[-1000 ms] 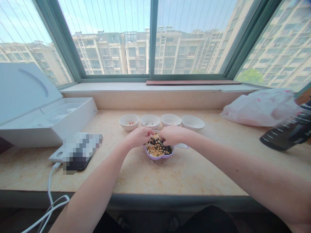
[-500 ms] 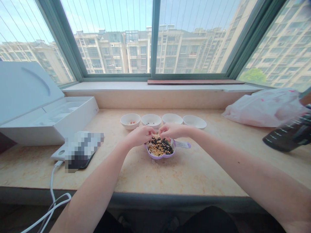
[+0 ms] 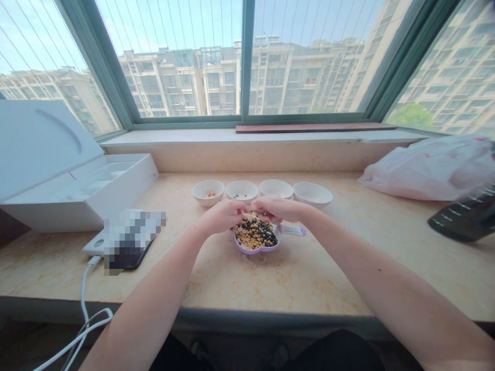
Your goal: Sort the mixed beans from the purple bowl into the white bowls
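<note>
A purple-rimmed bowl (image 3: 261, 250) with a short handle (image 3: 296, 231) holds a mix of black beans, yellow beans and pale flat pieces (image 3: 255, 234). Over its far left edge, my left hand (image 3: 225, 215) is closed, thumb and fingertips pinched together at the beans. My right hand (image 3: 279, 208) hovers over the far side, fingers curled in and fingertips close to the left ones. Whatever either pinch holds is too small to make out. Just beyond stand white bowls: one with a few red bits (image 3: 208, 194), another with a few dark beans (image 3: 242, 192).
Two more white bowls (image 3: 276, 188) continue the row rightward. On the left are an open white box (image 3: 116, 185), a phone (image 3: 135, 257) and a white cable (image 3: 83, 288). A plastic bag (image 3: 429, 167) and a dark bottle (image 3: 460, 219) lie at the right.
My right hand's fingers have curled in more over the bowl. My left hand keeps nearly the same place. The view has shifted slightly.
</note>
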A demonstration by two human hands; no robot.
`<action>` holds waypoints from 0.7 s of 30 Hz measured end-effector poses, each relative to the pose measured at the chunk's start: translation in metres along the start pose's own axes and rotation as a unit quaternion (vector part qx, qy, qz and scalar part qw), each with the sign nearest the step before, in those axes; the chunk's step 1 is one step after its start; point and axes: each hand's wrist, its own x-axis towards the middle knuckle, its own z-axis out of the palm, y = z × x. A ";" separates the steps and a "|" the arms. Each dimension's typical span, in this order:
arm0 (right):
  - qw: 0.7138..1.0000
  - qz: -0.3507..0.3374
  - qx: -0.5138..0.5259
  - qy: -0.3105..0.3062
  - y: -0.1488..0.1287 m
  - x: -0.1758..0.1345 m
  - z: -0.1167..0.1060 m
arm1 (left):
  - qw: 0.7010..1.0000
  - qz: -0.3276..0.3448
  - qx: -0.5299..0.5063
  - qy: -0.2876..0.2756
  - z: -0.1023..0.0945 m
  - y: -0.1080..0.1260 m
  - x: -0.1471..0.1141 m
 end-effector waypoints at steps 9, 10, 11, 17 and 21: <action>0.950 -0.158 0.267 0.022 0.023 -0.009 -0.006 | 1.000 -0.009 -0.004 0.010 -0.004 0.003 -0.001; 0.938 -0.174 0.298 0.020 0.026 -0.011 -0.006 | 1.000 -0.010 -0.002 0.013 -0.005 0.003 -0.001; 0.927 -0.186 0.326 0.017 0.028 -0.012 -0.005 | 1.000 -0.011 0.000 0.015 -0.005 0.003 -0.001; 0.894 -0.203 0.398 0.012 0.034 -0.017 -0.006 | 0.999 -0.037 -0.027 0.000 -0.005 0.001 -0.002; 0.900 -0.213 0.380 0.024 0.033 -0.019 -0.008 | 0.999 -0.041 -0.032 0.002 -0.005 0.001 -0.002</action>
